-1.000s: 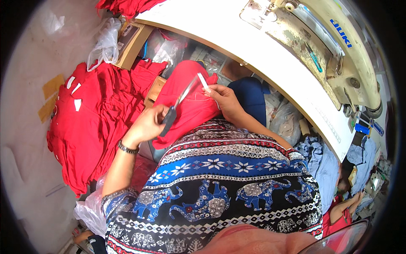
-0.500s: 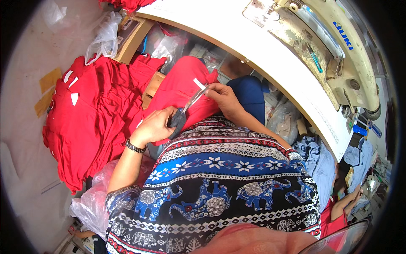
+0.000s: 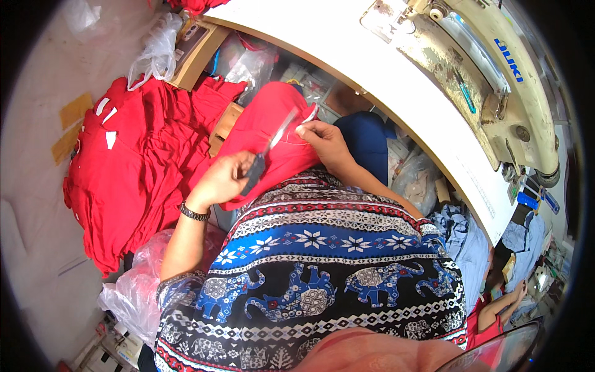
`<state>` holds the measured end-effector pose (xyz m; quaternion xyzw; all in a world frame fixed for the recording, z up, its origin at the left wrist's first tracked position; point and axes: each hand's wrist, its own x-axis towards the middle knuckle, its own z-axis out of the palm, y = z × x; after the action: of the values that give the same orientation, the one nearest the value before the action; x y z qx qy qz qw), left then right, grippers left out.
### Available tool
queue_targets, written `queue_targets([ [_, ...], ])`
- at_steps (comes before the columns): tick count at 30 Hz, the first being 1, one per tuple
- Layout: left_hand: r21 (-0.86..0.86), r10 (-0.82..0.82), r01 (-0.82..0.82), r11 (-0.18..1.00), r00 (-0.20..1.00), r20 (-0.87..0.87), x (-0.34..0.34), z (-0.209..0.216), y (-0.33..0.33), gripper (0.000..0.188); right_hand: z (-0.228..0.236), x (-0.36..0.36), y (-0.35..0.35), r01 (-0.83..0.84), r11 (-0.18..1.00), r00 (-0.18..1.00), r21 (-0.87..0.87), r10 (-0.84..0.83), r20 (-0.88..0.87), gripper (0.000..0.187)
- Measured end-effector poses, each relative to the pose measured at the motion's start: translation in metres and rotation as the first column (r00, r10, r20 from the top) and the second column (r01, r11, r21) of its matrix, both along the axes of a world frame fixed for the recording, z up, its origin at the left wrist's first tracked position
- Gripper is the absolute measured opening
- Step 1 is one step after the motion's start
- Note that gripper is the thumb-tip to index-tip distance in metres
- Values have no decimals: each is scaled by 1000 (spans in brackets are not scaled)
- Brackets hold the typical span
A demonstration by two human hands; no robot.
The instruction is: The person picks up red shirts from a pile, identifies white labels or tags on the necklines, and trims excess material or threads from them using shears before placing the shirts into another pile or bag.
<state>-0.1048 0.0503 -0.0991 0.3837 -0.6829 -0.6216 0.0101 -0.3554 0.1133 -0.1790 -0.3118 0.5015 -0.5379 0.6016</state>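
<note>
A pair of scissors (image 3: 253,173) with black handles is gripped in my left hand (image 3: 218,178), its blades blurred and pointing up and to the right. Over my lap lies a red garment (image 3: 269,108), beneath the blades. My right hand (image 3: 325,142) pinches at the right side of this garment, with a small white label (image 3: 312,114) curling up just above the fingertips. A thin pale thread seems to run near those fingers. Whether the fingertips hold the label, the thread or the cloth is hard to make out.
A big heap of red garments (image 3: 139,167) with white labels lies at left. A white sewing table (image 3: 347,46) with a sewing machine (image 3: 520,93) curves across the upper right. Clear plastic bags (image 3: 133,301) sit lower left; blue cloth (image 3: 462,235) and another person's arm (image 3: 505,304) are at right.
The scissors have drawn slightly left, away from the right fingertips. The white label, upright and flat before, now curls to the right above my right hand.
</note>
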Motion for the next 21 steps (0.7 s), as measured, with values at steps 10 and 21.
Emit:
queue_targets([
  [10, -866, 154, 197, 459, 943, 296, -156, 78, -167, 36, -17, -29, 23, -193, 980, 660, -41, 99, -745, 72],
  [21, -748, -194, 44, 662, 974, -114, -195, 48, -148, 35, -1, -47, 37, 112, 986, 817, -122, -161, -553, 25],
])
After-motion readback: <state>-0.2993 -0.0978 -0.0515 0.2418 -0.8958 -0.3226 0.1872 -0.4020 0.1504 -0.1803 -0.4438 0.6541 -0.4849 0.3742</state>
